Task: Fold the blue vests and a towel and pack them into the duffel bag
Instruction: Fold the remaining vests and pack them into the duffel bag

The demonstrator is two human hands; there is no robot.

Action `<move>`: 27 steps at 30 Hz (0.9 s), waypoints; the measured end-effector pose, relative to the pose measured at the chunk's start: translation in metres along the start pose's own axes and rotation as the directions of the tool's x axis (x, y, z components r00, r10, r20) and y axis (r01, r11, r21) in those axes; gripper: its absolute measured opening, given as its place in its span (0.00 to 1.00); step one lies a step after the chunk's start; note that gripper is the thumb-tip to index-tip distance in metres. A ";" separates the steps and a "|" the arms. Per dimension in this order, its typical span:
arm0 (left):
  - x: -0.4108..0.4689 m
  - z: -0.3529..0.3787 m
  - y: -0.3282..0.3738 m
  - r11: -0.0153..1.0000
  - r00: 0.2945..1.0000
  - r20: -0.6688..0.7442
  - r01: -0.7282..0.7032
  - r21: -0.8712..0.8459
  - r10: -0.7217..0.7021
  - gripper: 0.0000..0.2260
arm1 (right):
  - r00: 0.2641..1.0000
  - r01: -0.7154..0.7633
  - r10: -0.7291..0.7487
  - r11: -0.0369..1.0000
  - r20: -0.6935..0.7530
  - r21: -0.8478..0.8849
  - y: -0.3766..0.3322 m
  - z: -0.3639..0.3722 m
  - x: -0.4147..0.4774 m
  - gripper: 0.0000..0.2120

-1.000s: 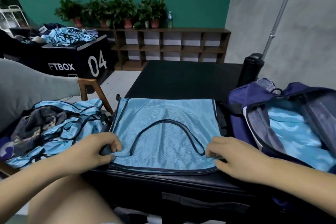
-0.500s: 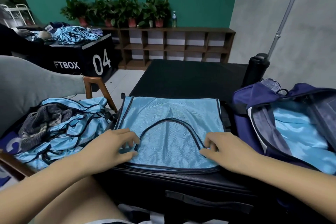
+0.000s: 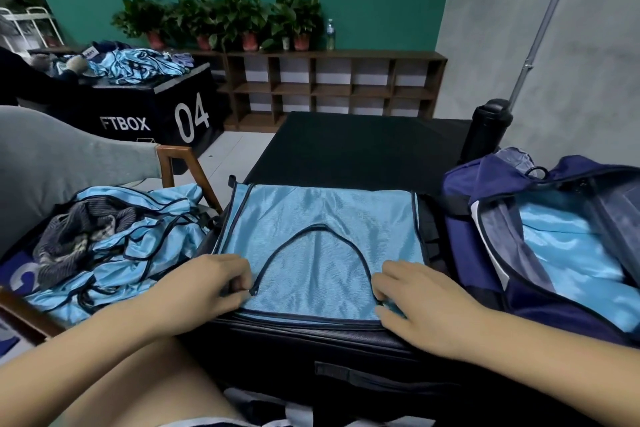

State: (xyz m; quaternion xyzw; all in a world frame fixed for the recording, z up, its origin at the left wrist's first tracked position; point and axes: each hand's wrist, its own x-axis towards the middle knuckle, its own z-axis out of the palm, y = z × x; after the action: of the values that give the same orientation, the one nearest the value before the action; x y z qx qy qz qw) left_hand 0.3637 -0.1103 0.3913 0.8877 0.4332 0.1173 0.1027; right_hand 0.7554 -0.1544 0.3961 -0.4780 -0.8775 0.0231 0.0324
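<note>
At near edge of black case [image 3: 311, 340], L hand [image 3: 204, 284] & R hand [image 3: 419, 305] each pinch blue vest [image 3: 318, 218] shoulders; slick mesh may slip, skewing fold.

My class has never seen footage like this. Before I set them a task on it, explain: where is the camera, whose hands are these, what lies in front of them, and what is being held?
There is no machine here. A person wears a camera on the head, looking forward and down, so this single view shows their own two bare hands. A blue vest lies flat on a dark surface. The left hand and the right hand each appear to pinch the vest close to its near edge, fingers curled. To the left lies a pile of vests. To the right stands an open duffel bag with blue cloth inside.
</note>
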 end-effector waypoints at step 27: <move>0.004 -0.018 -0.044 0.954 0.994 0.107 -0.041 0.298 0.009 0.08 | 0.982 0.109 -0.100 0.993 0.162 -0.051 -0.011 -0.015 -0.009 0.05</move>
State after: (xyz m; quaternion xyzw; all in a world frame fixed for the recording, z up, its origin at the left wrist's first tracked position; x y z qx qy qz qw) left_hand 0.3282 -0.0790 0.3970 0.9033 0.4288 0.0048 -0.0122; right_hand 0.7517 -0.1677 0.4119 -0.4287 -0.9014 0.0331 -0.0511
